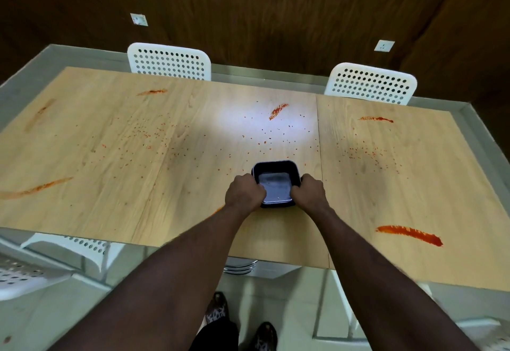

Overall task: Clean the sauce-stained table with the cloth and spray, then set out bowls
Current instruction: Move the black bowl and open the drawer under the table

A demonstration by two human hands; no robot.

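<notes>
A black square bowl (pixel 276 178) with a grey inside sits near the middle of the light wooden table (pixel 138 185). My left hand (pixel 244 192) grips its left rim and my right hand (pixel 310 192) grips its right rim. Red sauce streaks mark the table: one at the near right (pixel 409 234), one at the near left (pixel 36 189), one past the bowl (pixel 278 110), others along the far side. Small red specks are scattered across the middle. No cloth or spray bottle is in view.
Two white perforated chairs stand at the far side, one on the left (pixel 169 62) and one on the right (pixel 371 84). Another white chair (pixel 24 270) is at the near left. My feet (pixel 242 326) stand at the table's near edge. A dark wooden wall rises behind.
</notes>
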